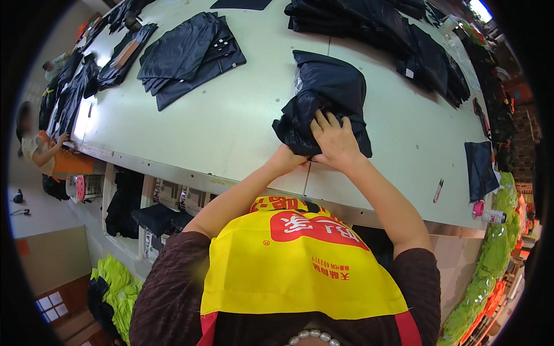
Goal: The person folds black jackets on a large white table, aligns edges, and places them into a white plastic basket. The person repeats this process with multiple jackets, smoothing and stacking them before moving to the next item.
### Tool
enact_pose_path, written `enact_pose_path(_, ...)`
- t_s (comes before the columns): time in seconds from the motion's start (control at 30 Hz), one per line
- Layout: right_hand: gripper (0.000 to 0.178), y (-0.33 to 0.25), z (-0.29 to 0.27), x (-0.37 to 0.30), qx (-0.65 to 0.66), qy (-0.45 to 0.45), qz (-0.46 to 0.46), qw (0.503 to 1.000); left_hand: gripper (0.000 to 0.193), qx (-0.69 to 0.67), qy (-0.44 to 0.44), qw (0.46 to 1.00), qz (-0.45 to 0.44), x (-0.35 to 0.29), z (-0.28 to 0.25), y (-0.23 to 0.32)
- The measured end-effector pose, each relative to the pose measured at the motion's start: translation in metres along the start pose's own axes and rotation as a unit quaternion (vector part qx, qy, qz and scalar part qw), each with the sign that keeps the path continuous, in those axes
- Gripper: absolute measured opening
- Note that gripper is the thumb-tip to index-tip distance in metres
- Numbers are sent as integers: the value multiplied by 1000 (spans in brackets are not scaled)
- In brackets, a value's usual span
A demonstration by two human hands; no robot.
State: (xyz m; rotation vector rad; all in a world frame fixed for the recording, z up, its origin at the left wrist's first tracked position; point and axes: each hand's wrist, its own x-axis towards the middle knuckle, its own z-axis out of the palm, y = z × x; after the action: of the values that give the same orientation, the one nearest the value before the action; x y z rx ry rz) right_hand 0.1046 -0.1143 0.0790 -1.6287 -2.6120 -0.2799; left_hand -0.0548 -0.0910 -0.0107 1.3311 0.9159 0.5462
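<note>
A puffy bundle of dark navy cloth (332, 81) lies on the white table in front of me, its near end crumpled. A bit of shiny clear plastic (298, 82) shows along its left side. My right hand (336, 139) grips the near end from above, fingers bent and a little apart, pressed into the folds. At the near left corner my left hand (290, 159) is closed on the edge of the cloth; most of its fingers are hidden under the fabric. Whether the bundle is a single garment I cannot tell.
Stacked dark folded garments lie at the far left (190, 52) and far right (358, 20) of the white table (242, 127). A pen (438, 190) and a dark folded piece (481, 170) are at the right. Another person (43, 147) stands at the left edge. Shelves below hold dark cloth (124, 202).
</note>
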Motion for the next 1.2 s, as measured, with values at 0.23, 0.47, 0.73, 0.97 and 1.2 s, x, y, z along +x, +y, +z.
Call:
enact_pose_path(0.23,57,3,14,5,-36,-20,35,999,16,56,-5,998,-42,-4,-21,8)
enact_pose_path(0.47,39,25,61,12,-115,-58,1,992,36,74,-36,995,-48,-33,9,-20)
enact_pose_path(0.73,42,-5,47,7,-135,-79,6,988,24,416,33,899,130,-35,-29,121)
enact_pose_path(0.97,28,8,14,22,280,-112,-24,953,43,533,157,769,318,53,-28,88)
enact_pose_path(1.2,21,9,58,56,317,-31,282,905,33,510,132,793,306,59,-28,91)
